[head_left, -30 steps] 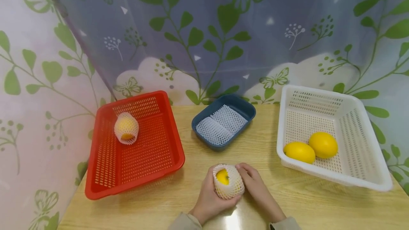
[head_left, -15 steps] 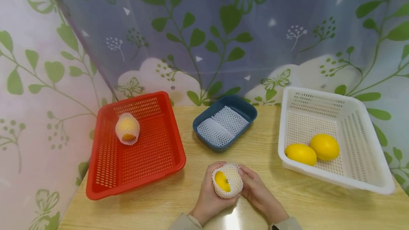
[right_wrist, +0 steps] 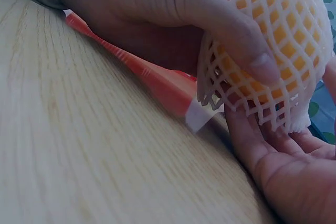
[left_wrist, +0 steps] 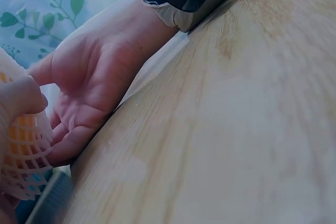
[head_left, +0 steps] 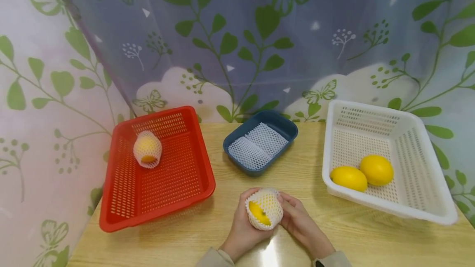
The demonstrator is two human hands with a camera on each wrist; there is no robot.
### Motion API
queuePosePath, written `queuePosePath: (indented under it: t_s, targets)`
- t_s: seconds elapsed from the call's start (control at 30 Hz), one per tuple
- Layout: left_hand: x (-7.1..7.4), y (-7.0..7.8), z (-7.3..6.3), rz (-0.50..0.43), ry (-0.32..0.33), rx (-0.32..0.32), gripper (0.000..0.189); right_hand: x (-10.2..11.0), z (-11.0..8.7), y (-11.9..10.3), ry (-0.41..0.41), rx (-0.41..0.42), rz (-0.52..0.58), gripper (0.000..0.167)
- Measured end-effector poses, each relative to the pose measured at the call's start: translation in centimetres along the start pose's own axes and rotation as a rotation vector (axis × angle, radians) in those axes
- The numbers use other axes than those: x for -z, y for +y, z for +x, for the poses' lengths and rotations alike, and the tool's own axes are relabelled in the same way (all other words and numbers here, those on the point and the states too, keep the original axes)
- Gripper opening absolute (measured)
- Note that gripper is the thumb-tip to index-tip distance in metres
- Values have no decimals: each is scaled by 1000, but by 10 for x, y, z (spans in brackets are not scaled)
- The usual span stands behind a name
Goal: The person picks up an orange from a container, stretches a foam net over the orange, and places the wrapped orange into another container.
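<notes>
A yellow oval fruit (head_left: 258, 212) in a white foam net (head_left: 272, 203) is held between both hands, low in the middle of the head view. The left hand (head_left: 243, 228) grips it from the left; in the right wrist view its thumb lies across the net (right_wrist: 294, 35). From the right, the right hand (head_left: 298, 221) holds the net's edge between thumb and fingers, as the left wrist view shows its fingers (left_wrist: 68, 145) there. Bare yellow skin shows through the net's opening on the left side.
A red basket (head_left: 157, 215) on the left holds one netted yellow fruit (head_left: 147, 149). Foam nets (head_left: 256, 147) lie flat in a blue tray (head_left: 285, 125) behind the hands. Two bare yellow fruits (head_left: 376, 170) lie in a white basket (head_left: 412, 155) on the right.
The fruit in its net has turned, so the net's opening faces more down and left. The left fingers have shifted a little around it; the right fingers have moved slightly on the net.
</notes>
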State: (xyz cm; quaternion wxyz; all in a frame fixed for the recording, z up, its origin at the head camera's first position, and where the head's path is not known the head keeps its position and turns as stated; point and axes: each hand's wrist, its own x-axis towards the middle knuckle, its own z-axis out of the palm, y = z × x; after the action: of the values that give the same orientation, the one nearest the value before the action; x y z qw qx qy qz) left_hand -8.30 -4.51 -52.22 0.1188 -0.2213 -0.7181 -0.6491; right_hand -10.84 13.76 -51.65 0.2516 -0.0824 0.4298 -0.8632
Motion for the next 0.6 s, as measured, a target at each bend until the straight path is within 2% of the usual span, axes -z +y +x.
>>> queuePosePath:
  t_s: [0.13, 0.37, 0.5, 0.6]
  targets:
    - [1, 0, -1, -32, -10, 70, 100, 0, 0, -1, -2, 4, 2, 28]
    - [1, 1, -2, -43, -1, 118, 99, -2, 0, 0, 70, 7, -17, 27]
    - [1, 1, -2, -47, 21, 115, 98, -7, 0, 4, 136, 101, -111, 22]
    - [0, 1, -2, -42, 30, 102, 100, -10, 0, 7, 233, 188, -193, 16]
